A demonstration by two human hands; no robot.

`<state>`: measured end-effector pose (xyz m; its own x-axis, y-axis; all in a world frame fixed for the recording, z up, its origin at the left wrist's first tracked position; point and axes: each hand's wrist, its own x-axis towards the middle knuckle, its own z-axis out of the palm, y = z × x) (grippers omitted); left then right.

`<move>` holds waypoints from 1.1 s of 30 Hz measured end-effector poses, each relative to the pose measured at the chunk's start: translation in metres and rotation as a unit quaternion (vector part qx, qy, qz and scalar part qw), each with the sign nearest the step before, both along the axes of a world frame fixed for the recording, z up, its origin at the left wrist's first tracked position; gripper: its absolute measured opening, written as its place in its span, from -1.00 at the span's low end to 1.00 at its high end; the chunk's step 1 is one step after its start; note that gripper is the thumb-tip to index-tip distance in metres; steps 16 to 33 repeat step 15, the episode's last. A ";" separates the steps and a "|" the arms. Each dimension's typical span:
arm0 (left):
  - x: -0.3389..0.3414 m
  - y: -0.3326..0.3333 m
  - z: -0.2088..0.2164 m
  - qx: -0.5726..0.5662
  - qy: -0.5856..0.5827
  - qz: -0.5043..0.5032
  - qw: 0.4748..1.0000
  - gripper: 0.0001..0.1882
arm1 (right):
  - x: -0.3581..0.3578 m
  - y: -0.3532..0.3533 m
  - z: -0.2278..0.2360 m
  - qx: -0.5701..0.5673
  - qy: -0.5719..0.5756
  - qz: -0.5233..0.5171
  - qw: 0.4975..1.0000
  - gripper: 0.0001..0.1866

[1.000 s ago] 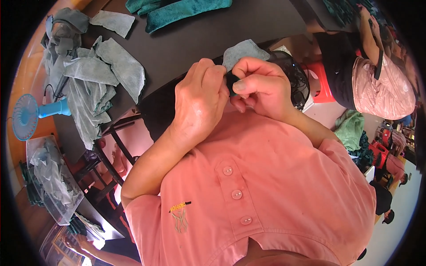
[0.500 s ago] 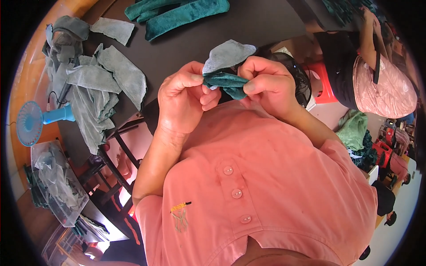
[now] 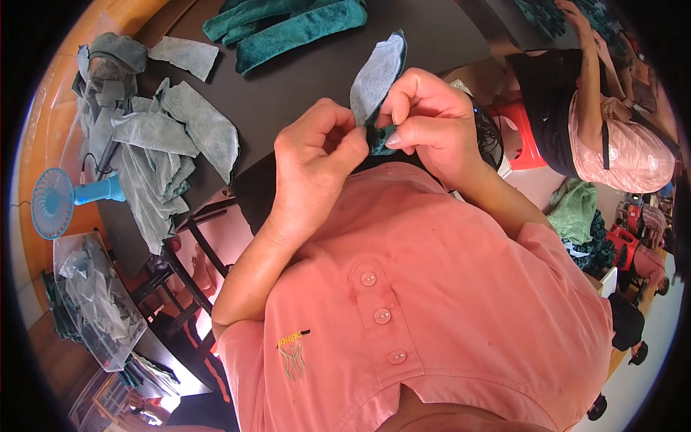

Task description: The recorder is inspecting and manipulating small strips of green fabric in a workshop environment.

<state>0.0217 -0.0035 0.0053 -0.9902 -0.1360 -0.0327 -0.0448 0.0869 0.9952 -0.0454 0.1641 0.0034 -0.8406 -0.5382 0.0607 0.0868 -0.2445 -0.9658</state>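
Observation:
Between my hands, in front of my chest, is a small piece of velvet fabric (image 3: 377, 72), pale grey-green on its backing and dark green on its pile side. My left hand (image 3: 315, 155) pinches the lower edge of it with thumb and bent fingers. My right hand (image 3: 430, 126) grips the same piece from the other side, thumb against curled forefinger. The pale part stands up above my fingers, and the dark green part is bunched low between them. My fingertips hide some of the fold.
Dark green velvet strips (image 3: 301, 36) lie on the dark table (image 3: 288, 93). Pale fabric pieces (image 3: 155, 137) pile up at the left beside a blue fan (image 3: 54, 203). Below stands a clear bin (image 3: 101, 295) of scraps. A person (image 3: 576, 108) works at the right, near a red stool (image 3: 522, 137).
The fabric has turned from lying sideways to standing more upright, its pale end now higher. My left hand has shifted right and rolled over; my right hand has moved slightly up.

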 end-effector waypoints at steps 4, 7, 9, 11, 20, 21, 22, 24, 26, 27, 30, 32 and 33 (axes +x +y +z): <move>-0.004 -0.007 0.014 0.234 -0.127 -0.043 0.963 -0.90 | -0.010 0.009 0.005 0.016 0.012 0.032 0.999 -0.83; -0.006 -0.006 0.009 0.263 -0.136 -0.073 0.952 -0.91 | -0.011 0.009 0.006 0.024 0.032 0.049 0.998 -0.82; -0.011 -0.007 -0.008 0.239 -0.043 0.003 0.970 -0.91 | -0.006 0.003 0.003 0.019 0.098 0.017 0.995 -0.82; -0.015 -0.001 -0.011 0.163 -0.015 0.051 0.985 -0.94 | -0.001 -0.003 -0.005 -0.001 0.137 0.017 0.990 -0.76; -0.016 0.006 -0.031 0.028 0.168 0.121 0.978 -0.94 | 0.006 -0.008 -0.012 0.030 0.221 0.057 0.973 -0.74; -0.016 0.006 -0.031 0.028 0.168 0.121 0.978 -0.94 | 0.006 -0.008 -0.012 0.030 0.221 0.057 0.973 -0.74; -0.016 0.006 -0.031 0.028 0.168 0.121 0.978 -0.94 | 0.006 -0.008 -0.012 0.030 0.221 0.057 0.973 -0.74; -0.016 0.006 -0.031 0.028 0.168 0.121 0.978 -0.94 | 0.006 -0.008 -0.012 0.030 0.221 0.057 0.973 -0.74; -0.016 0.006 -0.031 0.028 0.168 0.121 0.978 -0.94 | 0.006 -0.008 -0.012 0.030 0.221 0.057 0.973 -0.74; -0.016 0.006 -0.031 0.028 0.168 0.121 0.978 -0.94 | 0.006 -0.008 -0.012 0.030 0.221 0.057 0.973 -0.74; -0.016 0.006 -0.031 0.028 0.168 0.121 0.978 -0.94 | 0.006 -0.008 -0.012 0.030 0.221 0.057 0.973 -0.74; -0.016 0.006 -0.031 0.028 0.168 0.121 0.978 -0.94 | 0.006 -0.008 -0.012 0.030 0.221 0.057 0.973 -0.74; -0.016 0.006 -0.031 0.028 0.168 0.121 0.978 -0.94 | 0.006 -0.008 -0.012 0.030 0.221 0.057 0.973 -0.74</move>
